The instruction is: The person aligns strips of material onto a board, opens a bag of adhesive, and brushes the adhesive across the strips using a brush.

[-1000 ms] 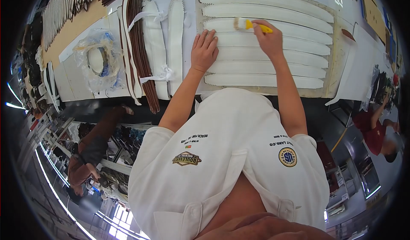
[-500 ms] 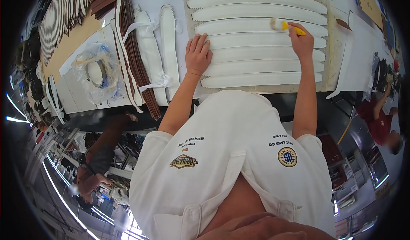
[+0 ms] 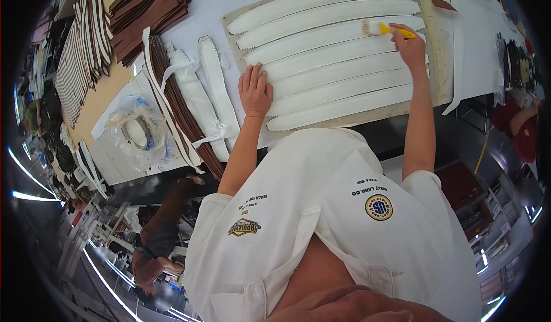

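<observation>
My right hand (image 3: 410,48) grips a paintbrush (image 3: 383,29) by its yellow handle. The pale bristles point left, over one of the upper white strips (image 3: 321,48); whether they touch it I cannot tell. Several such strips with jagged ends lie side by side on a flat board (image 3: 235,42). My left hand (image 3: 256,91) rests flat at the strips' left ends, fingers extended and holding nothing.
Left of the board are two white bundles (image 3: 195,87) and a stack of brown strips (image 3: 172,92). A plastic-wrapped tape roll (image 3: 136,133) sits farther left. Brown pieces (image 3: 149,21) lie at the back left. Another person (image 3: 155,259) is at lower left.
The whole view has tilted, so the board now appears slanted. The paintbrush stays in my right hand over the upper strips. My left hand remains flat at their left ends.
</observation>
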A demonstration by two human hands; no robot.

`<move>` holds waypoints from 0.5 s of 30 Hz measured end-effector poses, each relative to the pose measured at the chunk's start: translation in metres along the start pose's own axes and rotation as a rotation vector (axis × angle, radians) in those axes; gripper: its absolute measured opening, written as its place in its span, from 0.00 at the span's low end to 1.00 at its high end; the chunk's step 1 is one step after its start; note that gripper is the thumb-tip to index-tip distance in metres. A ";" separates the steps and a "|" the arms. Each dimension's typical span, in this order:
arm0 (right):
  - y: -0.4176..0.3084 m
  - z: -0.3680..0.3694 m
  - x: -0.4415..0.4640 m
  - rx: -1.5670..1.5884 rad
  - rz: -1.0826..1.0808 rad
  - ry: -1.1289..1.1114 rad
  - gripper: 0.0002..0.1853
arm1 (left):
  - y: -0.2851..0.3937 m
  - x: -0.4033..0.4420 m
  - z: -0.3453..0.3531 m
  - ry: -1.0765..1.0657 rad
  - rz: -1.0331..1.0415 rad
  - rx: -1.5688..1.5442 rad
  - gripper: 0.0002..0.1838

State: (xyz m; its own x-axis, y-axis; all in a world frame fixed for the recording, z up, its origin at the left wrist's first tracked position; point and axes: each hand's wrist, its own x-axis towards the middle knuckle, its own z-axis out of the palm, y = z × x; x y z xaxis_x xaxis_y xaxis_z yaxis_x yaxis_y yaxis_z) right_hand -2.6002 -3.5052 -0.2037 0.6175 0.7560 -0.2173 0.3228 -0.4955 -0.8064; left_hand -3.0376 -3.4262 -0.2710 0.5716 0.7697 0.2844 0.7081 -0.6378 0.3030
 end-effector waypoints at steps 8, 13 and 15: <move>-0.035 0.026 -0.019 0.026 -0.132 -0.094 0.12 | 0.002 0.000 0.001 -0.019 0.019 0.015 0.14; 0.018 -0.047 0.019 -0.034 0.050 0.070 0.12 | 0.002 -0.001 0.003 -0.008 0.037 0.010 0.15; 0.031 -0.080 0.030 -0.094 0.093 0.188 0.12 | 0.003 0.000 0.002 -0.013 0.041 0.014 0.15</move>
State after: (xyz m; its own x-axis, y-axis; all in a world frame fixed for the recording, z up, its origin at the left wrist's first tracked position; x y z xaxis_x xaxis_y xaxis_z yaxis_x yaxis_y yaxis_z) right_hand -2.5141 -3.5328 -0.1912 0.7680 0.6160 -0.1750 0.3177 -0.6039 -0.7310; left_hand -3.0347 -3.4282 -0.2716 0.6054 0.7433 0.2845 0.6897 -0.6684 0.2786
